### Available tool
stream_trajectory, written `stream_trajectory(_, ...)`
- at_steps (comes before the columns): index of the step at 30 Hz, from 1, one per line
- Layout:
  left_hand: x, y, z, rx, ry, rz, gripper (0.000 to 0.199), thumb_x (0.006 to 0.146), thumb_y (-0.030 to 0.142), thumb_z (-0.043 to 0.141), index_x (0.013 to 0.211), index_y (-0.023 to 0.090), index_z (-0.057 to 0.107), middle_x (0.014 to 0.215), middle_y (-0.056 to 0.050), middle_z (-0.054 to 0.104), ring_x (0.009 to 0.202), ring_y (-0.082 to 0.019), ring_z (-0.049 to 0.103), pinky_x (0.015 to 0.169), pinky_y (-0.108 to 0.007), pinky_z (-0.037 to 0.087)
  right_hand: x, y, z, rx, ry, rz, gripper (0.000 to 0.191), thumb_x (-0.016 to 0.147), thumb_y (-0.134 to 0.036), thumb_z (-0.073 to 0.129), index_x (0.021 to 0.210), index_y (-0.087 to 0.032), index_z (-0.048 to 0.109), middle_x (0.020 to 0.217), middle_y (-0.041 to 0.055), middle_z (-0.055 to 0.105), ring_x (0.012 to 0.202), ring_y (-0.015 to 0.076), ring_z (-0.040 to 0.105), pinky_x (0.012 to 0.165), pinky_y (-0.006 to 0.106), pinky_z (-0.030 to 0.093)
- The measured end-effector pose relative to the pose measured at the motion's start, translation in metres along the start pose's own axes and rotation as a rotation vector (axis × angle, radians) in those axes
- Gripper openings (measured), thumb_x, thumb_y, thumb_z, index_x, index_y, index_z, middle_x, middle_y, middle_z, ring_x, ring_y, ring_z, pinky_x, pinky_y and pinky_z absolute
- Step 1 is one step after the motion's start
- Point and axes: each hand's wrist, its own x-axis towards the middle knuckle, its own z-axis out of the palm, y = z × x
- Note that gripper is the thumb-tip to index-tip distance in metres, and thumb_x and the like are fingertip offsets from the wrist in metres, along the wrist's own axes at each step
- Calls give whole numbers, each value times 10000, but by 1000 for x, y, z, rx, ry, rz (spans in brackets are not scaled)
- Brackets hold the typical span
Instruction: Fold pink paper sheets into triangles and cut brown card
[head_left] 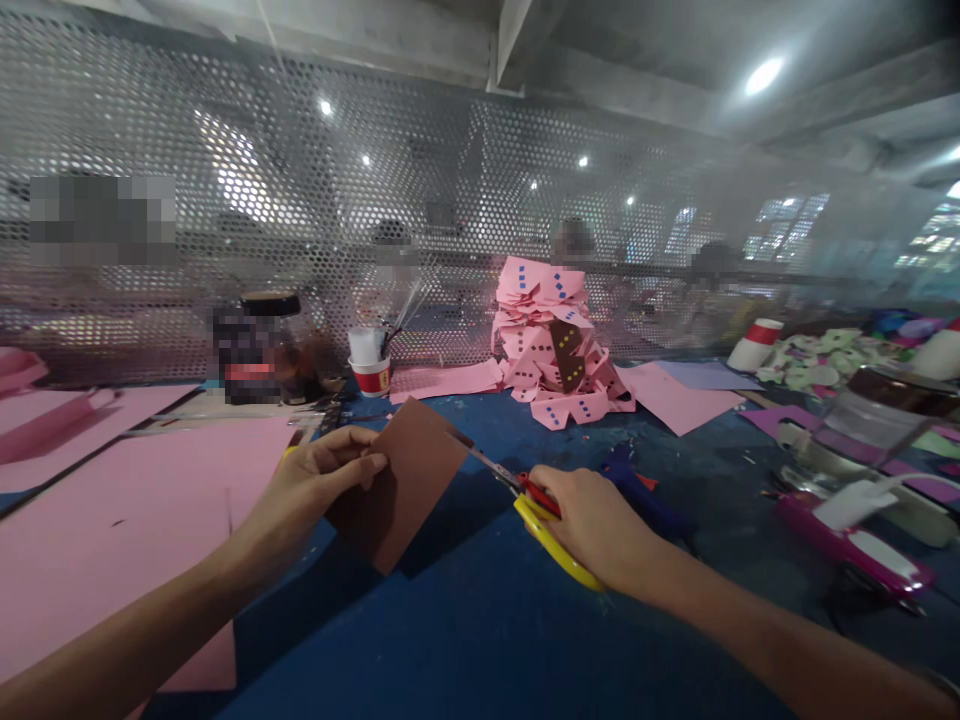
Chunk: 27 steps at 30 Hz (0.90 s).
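Observation:
A square-cornered piece of brown paper (420, 480) is pinched between the thumb and fingers of my left hand (337, 468), tilted above the blue table (420, 650). My right hand (592, 515) is closed round the red and yellow handles of a pair of scissors (553, 545). The scissor blades point left and meet the upper right edge of the brown paper; how far they part is hard to tell.
Large pink sheets (120, 540) lie on the left. Behind stand a paper cup (370, 376), a dark-lidded jar (289, 345) and a pile of dotted pink pieces (547, 340). Right of my right hand are a blue glue gun (649, 495) and a magenta tool (851, 550).

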Motion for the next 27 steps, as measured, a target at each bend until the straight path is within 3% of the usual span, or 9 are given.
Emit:
stream_trajectory(19,-1,2,2,-7,0,-13,246,753,362,789,911,222,662,680,44,654,586,-102,566,516,-187,349,3,-1,1,21,-4,7,164,862,-283,615,737,-194,558,619,-8,573,534,104,426,538,273,174)
stream_trajectory(27,3,-7,-5,11,-14,-1,279,763,378,781,957,224,652,728,22,661,615,-127,595,529,-199,374,4,-3,-1,18,-23,40,136,848,-271,616,738,-193,601,629,2,594,542,114,459,539,273,183)
